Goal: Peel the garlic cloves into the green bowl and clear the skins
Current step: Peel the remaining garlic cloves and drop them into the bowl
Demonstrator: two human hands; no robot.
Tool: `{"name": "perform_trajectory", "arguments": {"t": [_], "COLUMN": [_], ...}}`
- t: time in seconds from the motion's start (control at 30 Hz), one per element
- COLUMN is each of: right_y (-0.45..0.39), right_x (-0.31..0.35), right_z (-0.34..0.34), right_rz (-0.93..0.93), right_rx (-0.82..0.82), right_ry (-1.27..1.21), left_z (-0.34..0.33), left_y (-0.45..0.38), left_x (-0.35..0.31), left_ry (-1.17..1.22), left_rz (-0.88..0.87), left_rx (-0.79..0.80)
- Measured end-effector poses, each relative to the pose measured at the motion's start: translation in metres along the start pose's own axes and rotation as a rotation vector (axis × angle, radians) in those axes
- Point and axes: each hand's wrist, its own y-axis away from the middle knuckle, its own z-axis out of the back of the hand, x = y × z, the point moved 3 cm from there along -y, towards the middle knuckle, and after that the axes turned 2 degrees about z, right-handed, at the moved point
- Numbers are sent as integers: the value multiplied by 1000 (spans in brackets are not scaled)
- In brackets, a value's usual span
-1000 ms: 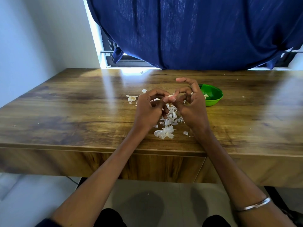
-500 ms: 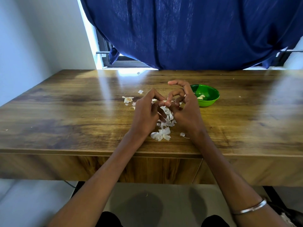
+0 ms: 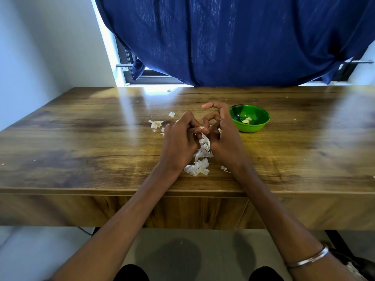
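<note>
Garlic clove, small and pale, pinched between fingertips of both hands above the wooden table; mostly hidden by fingers, so how much skin is on it cannot be told. Left hand: fingers curled in, tips on the clove. Right hand: thumb and middle fingers curled onto the clove, index finger lifted and hooked above. Hands touching at the fingertips.

Green bowl just right of the right hand, upright on the table, close but apart from it. Inside: a few pale peeled cloves on the bottom, right of centre.

Skins, white and papery, heaped on the table under and between the hands, trailing toward the near edge. Smaller scraps left of the left hand.

Blue curtain hangs behind the table. Metal bangle on right wrist.
</note>
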Motion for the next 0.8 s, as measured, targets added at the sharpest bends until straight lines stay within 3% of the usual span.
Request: {"name": "perform_trajectory", "arguments": {"t": [0.17, 0.43, 0.8], "right_y": [-1, -1, -1], "right_x": [2, 8, 7], "right_z": [2, 3, -2], "right_rz": [-4, 56, 108], "right_rx": [-40, -108, -99], "right_ry": [2, 0, 97], "left_z": [-4, -2, -1], "left_y": [1, 2, 0], "left_x": [7, 10, 14], "left_ry": [34, 306, 185], "left_rz": [45, 223, 207], "left_rx": [-36, -65, -127]}}
